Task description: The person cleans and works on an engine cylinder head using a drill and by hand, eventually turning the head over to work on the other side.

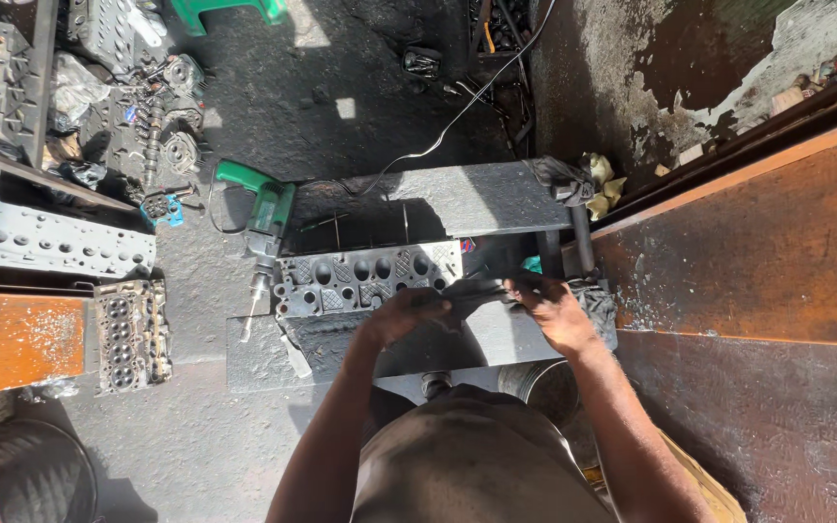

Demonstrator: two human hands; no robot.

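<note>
**Head view: both hands on a dark rag at the cylinder head**

Head camera, looking straight down. A grey cylinder head (pixel 368 279) lies on a low, dark metal bench (pixel 457 199), port face up, its long axis running left to right. Both hands meet just below its near edge.

Left hand (pixel 401 315): fingers curled closed around one end of a dark rag (pixel 481 291). The knuckles are just beside the cylinder head's lower right corner; whether they touch it cannot be told.

Right hand (pixel 554 312): fingers closed on the other end of the same rag, thumb on top. The cloth is stretched between the two hands. More crumpled dark cloth (pixel 598 305) hangs off the bench edge just right of this hand.

Surroundings: a green power drill (pixel 265 208) lies on the floor, touching or just beside the cylinder head's left end, with its bit pointing toward the person. Farther left, well apart, two more cylinder heads (pixel 50 232) (pixel 133 334) rest near an orange board (pixel 12 339). A yellowish rag (pixel 601 184) sits at the bench's far right corner.
</note>
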